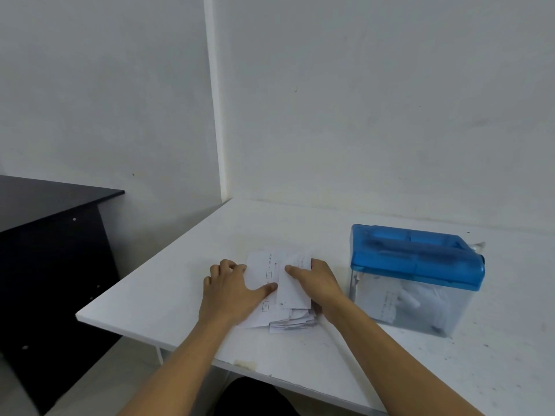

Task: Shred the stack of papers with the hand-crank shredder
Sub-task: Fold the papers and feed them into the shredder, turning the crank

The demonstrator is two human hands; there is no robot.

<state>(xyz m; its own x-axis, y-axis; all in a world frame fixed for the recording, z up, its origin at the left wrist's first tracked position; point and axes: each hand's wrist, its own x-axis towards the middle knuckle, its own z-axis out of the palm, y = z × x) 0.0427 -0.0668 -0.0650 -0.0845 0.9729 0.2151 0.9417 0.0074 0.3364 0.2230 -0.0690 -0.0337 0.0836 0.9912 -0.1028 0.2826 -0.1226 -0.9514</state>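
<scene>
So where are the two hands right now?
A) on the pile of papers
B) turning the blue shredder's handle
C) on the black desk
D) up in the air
A: the left hand and the right hand are both on the pile of papers, beside the blue shredder.

Faint print on the papers (295, 295), none legible.

Plain office: white desk (186, 289), shredder (417, 259)

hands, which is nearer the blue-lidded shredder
The right hand, next to the blue-lidded clear plastic shredder; the left hand rests farther off, on the white paper stack.
</scene>
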